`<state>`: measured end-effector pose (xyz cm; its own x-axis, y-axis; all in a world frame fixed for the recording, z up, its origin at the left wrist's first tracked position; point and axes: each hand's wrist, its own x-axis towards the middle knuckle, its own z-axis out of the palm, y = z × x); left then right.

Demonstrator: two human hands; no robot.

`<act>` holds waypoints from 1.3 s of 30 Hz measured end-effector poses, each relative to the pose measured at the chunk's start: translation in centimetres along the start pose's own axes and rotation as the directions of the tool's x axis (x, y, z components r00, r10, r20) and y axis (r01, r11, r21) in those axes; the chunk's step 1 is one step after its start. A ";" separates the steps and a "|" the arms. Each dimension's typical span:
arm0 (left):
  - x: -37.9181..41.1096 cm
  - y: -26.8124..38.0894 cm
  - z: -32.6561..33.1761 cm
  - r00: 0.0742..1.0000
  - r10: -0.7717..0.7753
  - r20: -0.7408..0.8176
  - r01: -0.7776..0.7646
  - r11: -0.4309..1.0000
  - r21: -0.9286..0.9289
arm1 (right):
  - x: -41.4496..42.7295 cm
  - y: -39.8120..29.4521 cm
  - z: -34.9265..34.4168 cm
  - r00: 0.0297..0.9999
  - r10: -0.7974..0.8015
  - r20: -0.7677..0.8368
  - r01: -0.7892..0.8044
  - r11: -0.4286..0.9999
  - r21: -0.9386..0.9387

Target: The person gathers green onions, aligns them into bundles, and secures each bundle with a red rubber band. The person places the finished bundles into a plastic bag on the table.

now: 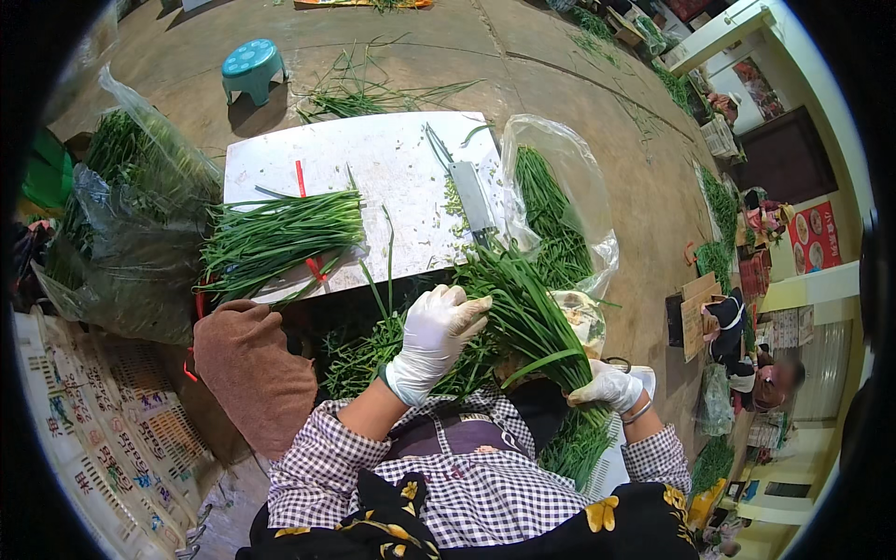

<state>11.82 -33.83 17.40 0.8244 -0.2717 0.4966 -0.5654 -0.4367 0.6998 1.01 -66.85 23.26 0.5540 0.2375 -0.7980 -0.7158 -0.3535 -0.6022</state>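
Note:
My right hand (609, 386), in a white glove, grips a bunch of long green garlic chives (526, 308) near its pale end. The leaves fan up and left towards the board. My left hand (435, 343), also gloved, is raised beside the leaves with curled fingers; whether it pinches any is unclear. Ahead of me lies a white board (399, 154) strewn with green scraps. A neat pile of chives (287, 234) rests on its left part, with red ties (316, 269) by it. On the right part lies a cleaver (470, 196), its handle partly behind the leaves.
Loose trimmings (357, 357) lie below the board. A clear bag of chives (553, 217) stands right of it, a larger stuffed bag (133, 238) left. Near my left arm are a brown cloth (255, 371) and white crates (119, 420). Beyond is a teal stool (253, 66); people sit far right.

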 end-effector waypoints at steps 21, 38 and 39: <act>-1.7 -0.5 -1.3 0.958 -0.192 0.213 0.248 0.927 -0.281 | 0.8 -0.2 0.1 0.997 -0.068 0.020 0.067 0.996 0.059; -1.7 -1.2 2.9 0.826 -0.553 0.107 0.525 0.688 -0.501 | 1.0 -1.0 0.8 0.997 -0.056 0.057 0.058 0.998 -0.028; -1.1 -1.0 2.1 0.784 -0.608 0.125 0.594 0.678 -0.433 | 0.9 -1.1 0.8 0.997 -0.054 0.053 0.055 0.998 -0.020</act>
<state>11.50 -34.90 15.02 0.9935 -0.0547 -0.0996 0.0947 -0.0856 0.9918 1.95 -65.51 23.20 0.5686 0.3036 -0.7646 -0.6754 -0.3583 -0.6445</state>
